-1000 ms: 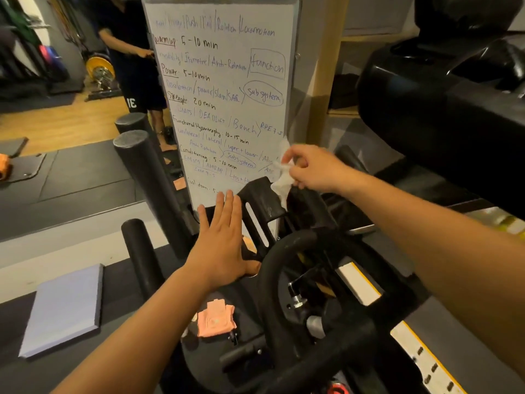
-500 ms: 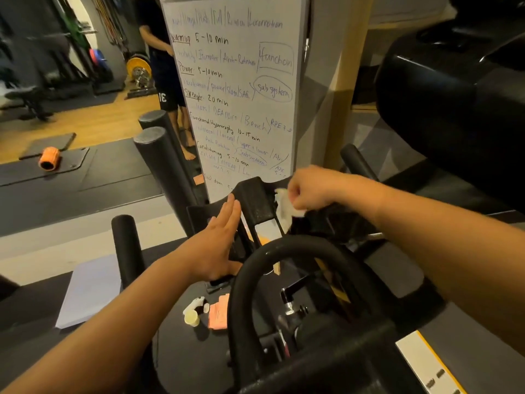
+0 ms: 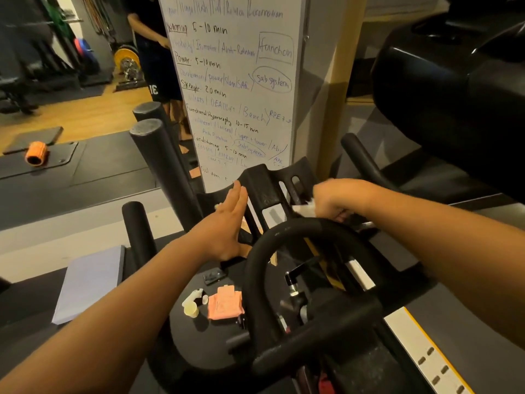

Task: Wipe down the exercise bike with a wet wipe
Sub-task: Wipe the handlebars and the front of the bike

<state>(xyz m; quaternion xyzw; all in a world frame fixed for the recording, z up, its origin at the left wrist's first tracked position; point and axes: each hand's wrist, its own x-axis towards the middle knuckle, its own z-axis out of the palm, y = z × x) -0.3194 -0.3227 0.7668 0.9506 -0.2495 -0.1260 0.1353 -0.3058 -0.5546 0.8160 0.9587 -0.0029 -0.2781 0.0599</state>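
The black exercise bike (image 3: 287, 240) fills the lower middle, its curved handlebar loop in front of me. A black slotted holder (image 3: 264, 186) stands at the top of the bars. My right hand (image 3: 338, 199) grips a crumpled white wet wipe (image 3: 302, 209) and holds it against the holder's right side, just above the loop. My left hand (image 3: 225, 223) rests flat, fingers straight, against the holder's left side. Most of the wipe is hidden inside my fist.
A whiteboard (image 3: 238, 81) with handwriting stands right behind the bike. Black bar ends (image 3: 147, 132) rise at the left. A small bottle (image 3: 193, 304) and an orange item (image 3: 225, 304) lie on the black base. A grey pad (image 3: 91, 282) lies at lower left. A person (image 3: 159, 61) stands far back. A large black machine (image 3: 454, 89) is at right.
My right hand with the wipe has come down from above the holder to its right side by the loop. My left hand turned edge-on along the holder's left side. The camera moved closer.
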